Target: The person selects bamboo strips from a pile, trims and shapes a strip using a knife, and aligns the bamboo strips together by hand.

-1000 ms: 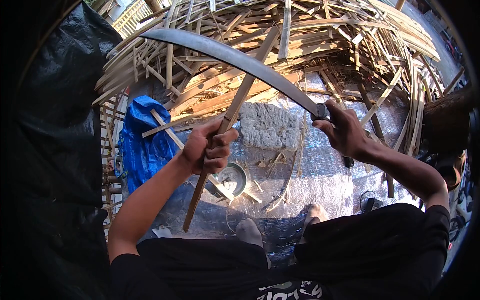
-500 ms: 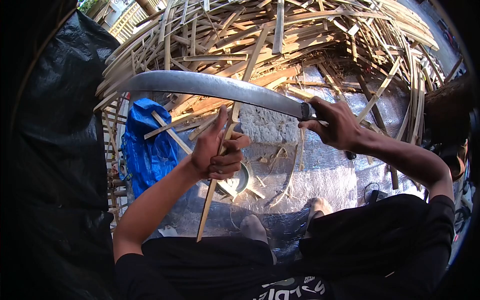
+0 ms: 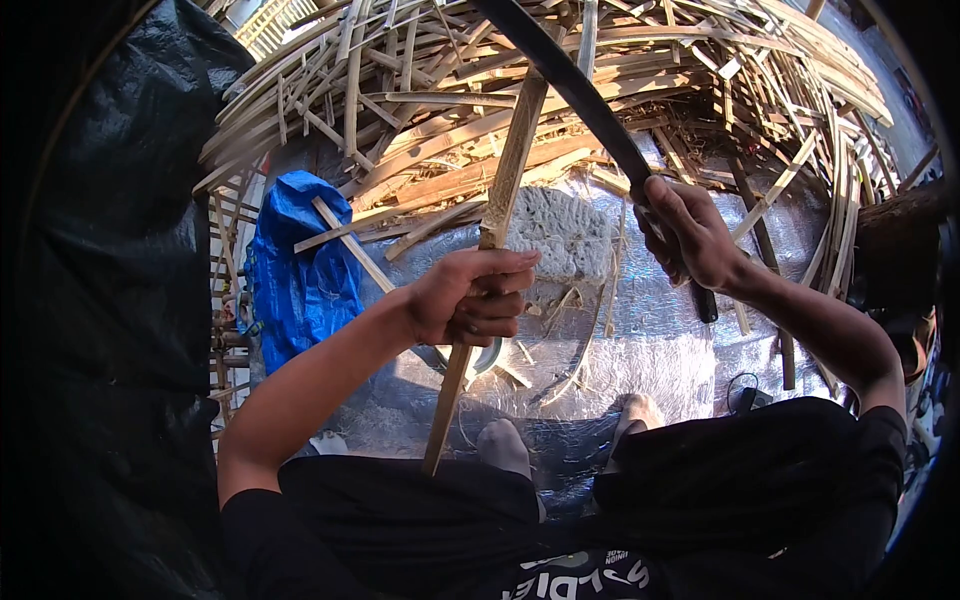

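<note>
My left hand (image 3: 478, 295) is wrapped round a long bamboo strip (image 3: 515, 165) that slants up and away from my lap. In my right hand (image 3: 692, 232) is the dark handle of a machete (image 3: 590, 105). Its long blade points up and to the left, out of the top of the view, and crosses over the upper part of the strip. Whether blade and strip touch, I cannot tell. Below and beyond my hands lies a rough grey block (image 3: 562, 235) on a silvery sheet.
A large heap of split bamboo (image 3: 440, 120) curves across the far side. At left are a blue plastic bag (image 3: 300, 270) and a black tarp (image 3: 120, 300). The silver sheet (image 3: 650, 350) covers the ground around my feet, with shavings on it. A dark log (image 3: 900, 235) is at right.
The machete has swung from nearly level to pointing up and away, its blade now seen narrow. My left hand has moved slightly right, its raised thumb now folded over the strip.
</note>
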Action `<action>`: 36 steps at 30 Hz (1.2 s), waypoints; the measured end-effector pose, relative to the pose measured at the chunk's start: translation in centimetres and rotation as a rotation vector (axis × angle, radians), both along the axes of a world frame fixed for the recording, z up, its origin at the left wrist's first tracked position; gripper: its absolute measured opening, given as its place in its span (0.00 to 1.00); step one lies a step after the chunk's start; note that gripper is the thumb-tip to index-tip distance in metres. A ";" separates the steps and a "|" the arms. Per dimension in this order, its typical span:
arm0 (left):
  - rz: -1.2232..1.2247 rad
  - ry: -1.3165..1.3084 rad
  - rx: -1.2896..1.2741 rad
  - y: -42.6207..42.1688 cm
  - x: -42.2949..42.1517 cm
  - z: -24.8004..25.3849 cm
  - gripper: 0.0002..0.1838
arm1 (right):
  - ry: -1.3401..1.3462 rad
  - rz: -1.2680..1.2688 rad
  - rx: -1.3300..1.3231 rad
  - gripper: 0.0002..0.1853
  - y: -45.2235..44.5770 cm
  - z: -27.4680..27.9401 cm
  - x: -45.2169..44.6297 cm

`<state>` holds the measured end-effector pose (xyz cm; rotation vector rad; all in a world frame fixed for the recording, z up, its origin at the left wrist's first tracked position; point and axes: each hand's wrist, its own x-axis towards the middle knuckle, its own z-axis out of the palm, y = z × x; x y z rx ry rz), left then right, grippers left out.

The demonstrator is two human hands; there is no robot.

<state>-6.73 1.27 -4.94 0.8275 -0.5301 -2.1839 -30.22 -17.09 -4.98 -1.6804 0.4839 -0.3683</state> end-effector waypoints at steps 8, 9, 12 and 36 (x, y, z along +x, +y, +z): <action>0.062 -0.138 0.065 0.0 0.2 0.3 0.28 | -0.010 0.228 0.822 0.35 -2.8 0.1 0.2; 0.058 -0.157 0.074 -0.1 0.2 0.3 0.27 | -0.007 0.228 0.822 0.35 -3.0 -0.2 0.1; 0.046 -0.152 0.068 -0.2 0.2 0.6 0.27 | 0.011 0.330 0.910 0.35 -3.2 -1.0 -0.1; 0.051 -0.168 -0.019 -0.8 0.3 1.9 0.23 | 0.181 0.744 1.177 0.36 -1.5 -2.2 0.3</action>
